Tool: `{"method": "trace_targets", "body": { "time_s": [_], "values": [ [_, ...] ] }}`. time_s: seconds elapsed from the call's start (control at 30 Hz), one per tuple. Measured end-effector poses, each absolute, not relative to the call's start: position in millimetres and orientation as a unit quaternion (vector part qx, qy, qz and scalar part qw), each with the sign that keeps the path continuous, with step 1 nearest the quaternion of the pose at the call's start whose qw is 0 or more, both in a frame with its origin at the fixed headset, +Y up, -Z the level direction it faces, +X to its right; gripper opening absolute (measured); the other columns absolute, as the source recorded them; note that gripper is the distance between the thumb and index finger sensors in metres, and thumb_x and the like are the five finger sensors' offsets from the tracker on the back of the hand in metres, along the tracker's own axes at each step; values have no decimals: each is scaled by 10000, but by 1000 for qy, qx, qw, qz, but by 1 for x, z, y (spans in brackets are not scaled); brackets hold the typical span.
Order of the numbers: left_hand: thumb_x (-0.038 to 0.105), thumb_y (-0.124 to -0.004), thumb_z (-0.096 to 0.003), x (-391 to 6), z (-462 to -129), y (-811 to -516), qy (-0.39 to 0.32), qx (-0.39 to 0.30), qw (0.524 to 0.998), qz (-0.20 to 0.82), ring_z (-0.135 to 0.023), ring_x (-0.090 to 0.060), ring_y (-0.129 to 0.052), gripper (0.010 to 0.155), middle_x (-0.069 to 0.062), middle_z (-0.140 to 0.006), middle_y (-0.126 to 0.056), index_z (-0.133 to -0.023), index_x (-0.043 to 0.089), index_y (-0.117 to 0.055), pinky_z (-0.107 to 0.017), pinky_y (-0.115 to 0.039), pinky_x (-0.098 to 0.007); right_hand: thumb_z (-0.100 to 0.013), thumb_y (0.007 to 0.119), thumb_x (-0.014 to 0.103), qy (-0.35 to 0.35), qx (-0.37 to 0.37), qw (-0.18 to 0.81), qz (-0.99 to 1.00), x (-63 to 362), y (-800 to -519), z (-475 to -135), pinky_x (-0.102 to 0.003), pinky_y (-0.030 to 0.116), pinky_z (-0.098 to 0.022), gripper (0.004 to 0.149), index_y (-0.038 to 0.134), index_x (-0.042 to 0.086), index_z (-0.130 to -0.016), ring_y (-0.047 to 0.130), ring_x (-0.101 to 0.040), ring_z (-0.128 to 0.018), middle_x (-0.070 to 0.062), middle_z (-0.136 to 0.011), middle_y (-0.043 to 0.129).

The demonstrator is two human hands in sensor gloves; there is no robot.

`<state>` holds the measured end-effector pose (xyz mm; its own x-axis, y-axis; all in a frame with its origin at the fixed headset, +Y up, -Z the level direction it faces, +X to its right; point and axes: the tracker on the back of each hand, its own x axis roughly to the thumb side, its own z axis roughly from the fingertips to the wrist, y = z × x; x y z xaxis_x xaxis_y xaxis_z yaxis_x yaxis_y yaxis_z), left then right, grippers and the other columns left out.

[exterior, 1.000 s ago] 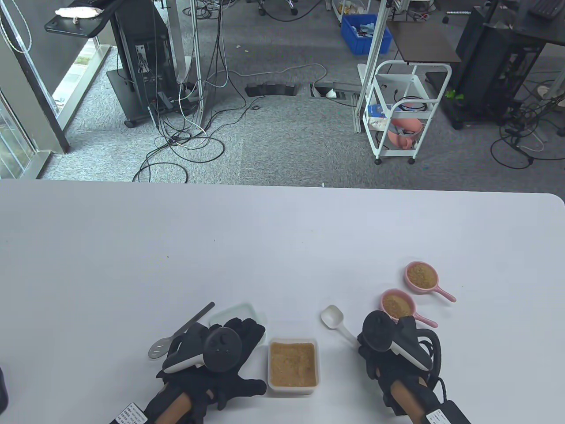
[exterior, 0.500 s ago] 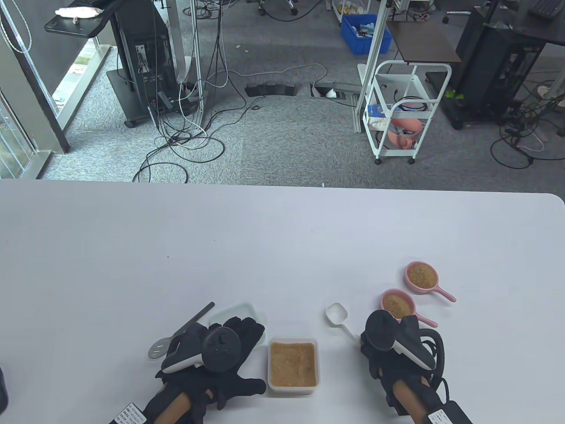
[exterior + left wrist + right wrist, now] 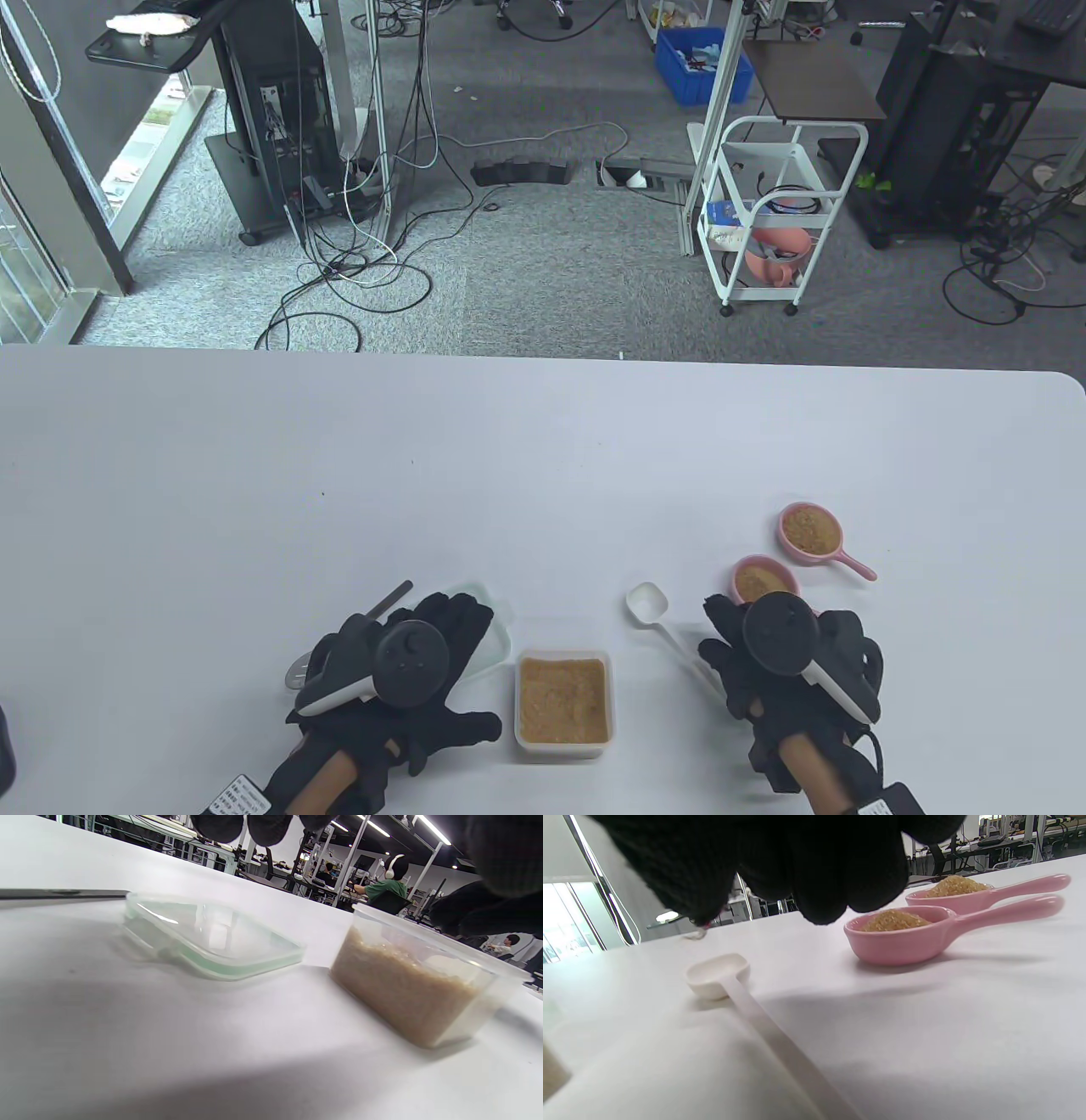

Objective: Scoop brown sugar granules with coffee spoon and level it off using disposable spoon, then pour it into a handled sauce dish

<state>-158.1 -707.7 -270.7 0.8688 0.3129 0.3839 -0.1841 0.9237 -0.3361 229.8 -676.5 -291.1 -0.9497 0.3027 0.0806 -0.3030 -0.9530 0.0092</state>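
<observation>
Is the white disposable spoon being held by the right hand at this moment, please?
No, the white disposable spoon lies flat on the table, and the right hand hovers above it without gripping it.

On the worktop [image 3: 543, 475], near its front edge, a container of brown sugar [image 3: 562, 705] sits in the middle. Just to its left lies its lid [image 3: 492, 632] — the left hand [image 3: 399, 679] is over it — and a coffee spoon [image 3: 386, 601] lies left of the lid. Right of the container lies a disposable spoon [image 3: 653, 613], then two handled sauce dishes [image 3: 764, 581] holding sugar — one [image 3: 810, 531] behind the other. The right hand [image 3: 789, 671] is in front of them.
</observation>
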Motion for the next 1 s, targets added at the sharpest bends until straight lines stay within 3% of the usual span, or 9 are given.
{"method": "trace_targets", "body": {
  "time_s": [0.33,0.6,0.83,1.0],
  "values": [
    [876,-691,-327,-173,-275,-700,-200,-118,960,156,-1208,-355,-387,1096,17,-1253,-301,-1163,326,-243,-846,-380,-544,-433,902,460,-50,165,317,933,220,-661,-280,-506,478,-769,665,728,262,-1043,692,-337,-1027,-50,-1075,708],
    [888,-696,-313,-174,-273,-695,-214,-107,954,180,-1216,-312,-369,1106,31,-1254,-311,-1164,333,-259,-852,-371,-490,-394,872,600,35,235,319,917,204,-675,-282,-491,314,-785,841,546,303,-1110,412,-311,-1117,-11,-1171,469],
    [887,-702,-310,-174,-275,-698,-211,-107,956,175,-1218,-318,-357,1113,29,-1255,-303,-1165,330,-260,-853,-354,-499,-344,831,719,108,273,307,905,191,-689,-283,-438,61,-754,1012,296,356,-1123,95,-231,-1121,50,-1197,211],
    [885,-713,-309,-175,-278,-704,-197,-112,961,162,-1218,-321,-361,1116,29,-1256,-300,-1165,330,-262,-853,-348,-504,-330,822,741,120,282,299,904,186,-691,-282,-424,3,-735,1045,238,372,-1114,32,-214,-1109,68,-1190,144]
  ]
}}
